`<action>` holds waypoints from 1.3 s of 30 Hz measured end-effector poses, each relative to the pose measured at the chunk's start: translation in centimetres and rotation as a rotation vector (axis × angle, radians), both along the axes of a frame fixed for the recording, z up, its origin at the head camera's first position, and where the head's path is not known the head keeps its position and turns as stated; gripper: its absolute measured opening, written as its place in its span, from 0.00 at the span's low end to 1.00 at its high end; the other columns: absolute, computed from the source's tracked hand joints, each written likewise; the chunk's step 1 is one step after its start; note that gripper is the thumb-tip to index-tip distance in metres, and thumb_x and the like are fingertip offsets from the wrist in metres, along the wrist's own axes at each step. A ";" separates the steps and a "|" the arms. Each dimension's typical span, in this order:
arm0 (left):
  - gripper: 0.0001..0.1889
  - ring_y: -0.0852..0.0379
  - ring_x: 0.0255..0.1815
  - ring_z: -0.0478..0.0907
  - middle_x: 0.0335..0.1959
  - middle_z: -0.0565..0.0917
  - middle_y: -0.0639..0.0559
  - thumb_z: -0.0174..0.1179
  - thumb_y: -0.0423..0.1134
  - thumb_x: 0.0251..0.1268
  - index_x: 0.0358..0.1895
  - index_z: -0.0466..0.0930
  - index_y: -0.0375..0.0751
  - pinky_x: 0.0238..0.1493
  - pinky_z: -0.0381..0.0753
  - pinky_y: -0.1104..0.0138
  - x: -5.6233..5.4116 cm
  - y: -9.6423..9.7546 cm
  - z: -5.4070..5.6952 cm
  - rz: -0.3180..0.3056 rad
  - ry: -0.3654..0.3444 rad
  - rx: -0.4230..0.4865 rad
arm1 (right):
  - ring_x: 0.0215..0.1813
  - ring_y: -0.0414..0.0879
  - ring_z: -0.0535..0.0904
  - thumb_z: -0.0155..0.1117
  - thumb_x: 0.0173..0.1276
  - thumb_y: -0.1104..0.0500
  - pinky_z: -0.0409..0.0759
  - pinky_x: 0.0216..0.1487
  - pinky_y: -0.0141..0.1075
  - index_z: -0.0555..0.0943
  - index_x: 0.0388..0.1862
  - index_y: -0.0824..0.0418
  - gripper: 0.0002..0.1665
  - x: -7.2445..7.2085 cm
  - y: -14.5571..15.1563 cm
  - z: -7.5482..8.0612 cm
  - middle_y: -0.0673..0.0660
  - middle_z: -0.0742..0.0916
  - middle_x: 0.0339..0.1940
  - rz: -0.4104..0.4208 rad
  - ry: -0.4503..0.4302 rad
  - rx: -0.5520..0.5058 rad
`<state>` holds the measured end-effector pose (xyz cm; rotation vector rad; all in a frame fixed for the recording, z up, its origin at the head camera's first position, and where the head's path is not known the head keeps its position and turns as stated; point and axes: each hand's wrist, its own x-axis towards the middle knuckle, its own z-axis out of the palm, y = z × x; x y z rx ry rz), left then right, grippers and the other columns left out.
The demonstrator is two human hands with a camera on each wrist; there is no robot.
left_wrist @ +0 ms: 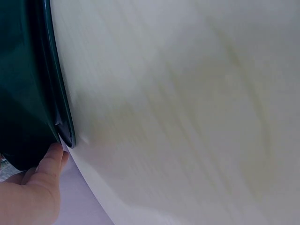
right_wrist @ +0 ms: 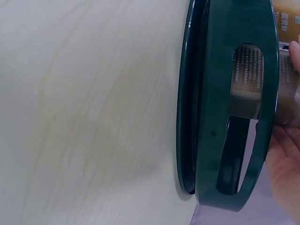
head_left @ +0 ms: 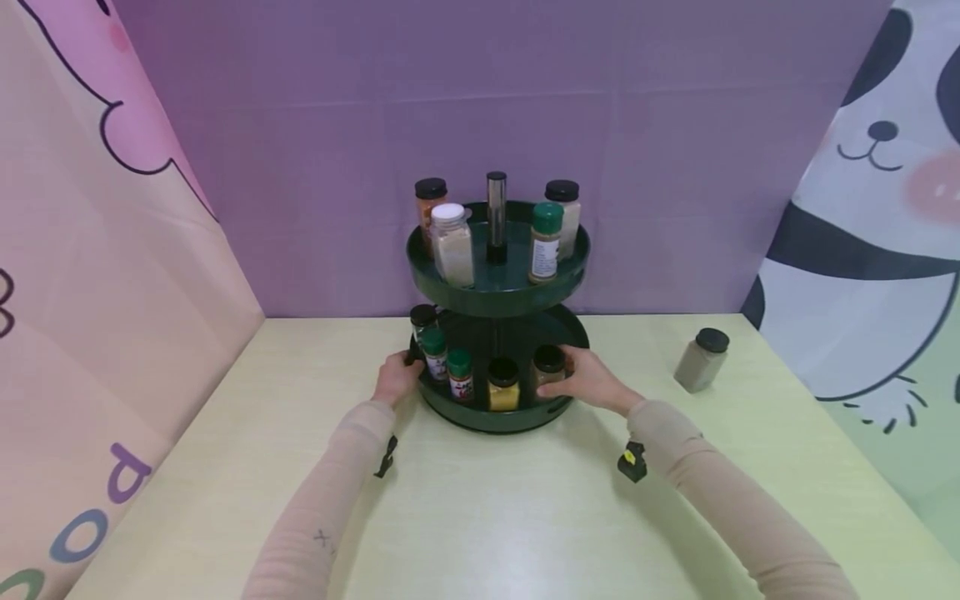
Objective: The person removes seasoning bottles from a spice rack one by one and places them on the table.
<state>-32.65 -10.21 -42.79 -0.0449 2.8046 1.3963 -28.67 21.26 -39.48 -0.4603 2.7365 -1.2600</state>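
A dark green two-tier turntable rack (head_left: 495, 302) stands on the table, with spice jars on both tiers. My right hand (head_left: 592, 381) grips a black-lidded spice jar (head_left: 550, 372) at the lower tier's right front. In the right wrist view, that jar's brown contents (right_wrist: 247, 77) show through the slot in the tier wall, and fingers (right_wrist: 287, 150) lie behind it. At the left side my left hand (head_left: 397, 379) holds the lower tier's edge. The left wrist view shows its fingers (left_wrist: 50, 164) touching the green rim (left_wrist: 58, 101); part of the hand is out of frame.
Beside the held jar stands a yellow-filled jar (head_left: 503, 386); green-lidded jars (head_left: 461, 377) are further left. The upper tier carries several jars, including a white-lidded one (head_left: 453, 248). A lone black-lidded jar (head_left: 701, 361) stands on the table (head_left: 495, 508) at right. A purple backdrop (head_left: 315, 200) hangs behind.
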 end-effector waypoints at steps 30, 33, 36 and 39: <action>0.21 0.44 0.49 0.74 0.52 0.77 0.32 0.46 0.38 0.64 0.55 0.72 0.29 0.53 0.72 0.55 0.0 0.1 -0.1 0.009 0.006 -0.004 | 0.42 0.48 0.78 0.76 0.42 0.45 0.78 0.39 0.37 0.73 0.53 0.61 0.40 -0.5 -0.4 0.3 0.57 0.83 0.45 -0.059 0.027 0.012; 0.21 0.43 0.49 0.74 0.52 0.77 0.32 0.46 0.38 0.64 0.56 0.72 0.29 0.53 0.72 0.55 0.0 0.2 -0.1 0.009 0.008 -0.005 | 0.41 0.48 0.77 0.76 0.42 0.44 0.78 0.37 0.37 0.73 0.52 0.62 0.41 -0.5 -0.3 0.5 0.57 0.83 0.43 -0.069 0.036 0.015; 0.21 0.43 0.49 0.74 0.52 0.77 0.32 0.46 0.38 0.63 0.56 0.72 0.28 0.53 0.72 0.55 0.1 0.2 0.0 0.013 0.011 -0.008 | 0.40 0.48 0.77 0.76 0.42 0.45 0.77 0.36 0.36 0.73 0.52 0.63 0.40 -0.6 -0.3 0.7 0.58 0.83 0.42 -0.076 0.039 0.018; 0.21 0.42 0.49 0.74 0.52 0.77 0.31 0.46 0.38 0.63 0.55 0.72 0.28 0.53 0.72 0.54 0.2 0.2 0.0 0.016 0.015 -0.011 | 0.39 0.48 0.77 0.75 0.43 0.47 0.77 0.36 0.36 0.72 0.53 0.64 0.40 -0.6 -0.3 1.0 0.59 0.83 0.41 -0.087 0.034 0.019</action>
